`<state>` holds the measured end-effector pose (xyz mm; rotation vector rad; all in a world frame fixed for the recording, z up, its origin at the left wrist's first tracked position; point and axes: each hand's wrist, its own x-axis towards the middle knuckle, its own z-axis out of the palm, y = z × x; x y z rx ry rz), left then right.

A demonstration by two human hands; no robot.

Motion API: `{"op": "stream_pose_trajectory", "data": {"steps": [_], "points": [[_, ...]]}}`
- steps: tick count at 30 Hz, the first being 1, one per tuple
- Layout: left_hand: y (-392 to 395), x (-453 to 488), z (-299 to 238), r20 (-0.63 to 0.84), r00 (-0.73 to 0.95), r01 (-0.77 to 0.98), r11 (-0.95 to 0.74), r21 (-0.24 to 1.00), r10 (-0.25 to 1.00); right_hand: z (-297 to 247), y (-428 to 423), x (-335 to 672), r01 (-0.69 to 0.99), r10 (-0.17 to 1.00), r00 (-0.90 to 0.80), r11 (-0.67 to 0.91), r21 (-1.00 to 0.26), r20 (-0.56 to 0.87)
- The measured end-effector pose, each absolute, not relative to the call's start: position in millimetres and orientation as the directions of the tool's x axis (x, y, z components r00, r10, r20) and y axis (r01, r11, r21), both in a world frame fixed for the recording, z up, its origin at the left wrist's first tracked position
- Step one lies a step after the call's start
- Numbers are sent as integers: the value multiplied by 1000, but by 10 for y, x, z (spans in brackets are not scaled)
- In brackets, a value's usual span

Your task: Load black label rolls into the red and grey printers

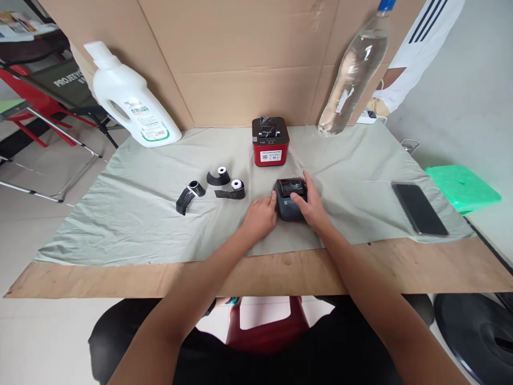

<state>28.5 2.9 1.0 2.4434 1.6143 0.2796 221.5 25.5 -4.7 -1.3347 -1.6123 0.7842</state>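
A small dark grey label printer (289, 200) sits on the grey-green cloth (140, 214) near the table's middle. My left hand (261, 216) rests against its left side with fingers curled. My right hand (312, 203) wraps its right side, the thumb pressing on its top. Behind it stands a red label printer (270, 141) with a black top. Three paper rolls in black wrap (219, 176) (234, 190) (189, 195) lie to the left of my hands.
A white detergent jug (130, 101) and a clear water bottle (355, 69) lean on the cardboard backdrop (240, 53). A black phone (419, 208) lies at the right. A green stool (463, 187) and another person's sleeve (420, 48) are beyond the table's right edge.
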Motion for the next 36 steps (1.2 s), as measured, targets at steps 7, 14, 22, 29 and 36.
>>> {"op": "stream_pose_trajectory", "data": {"steps": [7,14,22,29,36], "points": [[63,194,-25,71,380,826,-373,421,922,-34,197,2127,279,960,149,188,-942,236],[58,116,-31,135,377,669,-371,644,916,71,110,2060,239,881,395,174,-955,259],[59,125,-111,313,394,548,-494,675,864,-5,189,2089,120,843,470,235,-965,263],[65,142,-147,453,427,284,-592,755,783,-7,197,2094,69,869,415,265,-962,270],[15,99,-125,422,511,281,-610,741,749,57,158,2091,87,887,398,217,-972,234]]}}
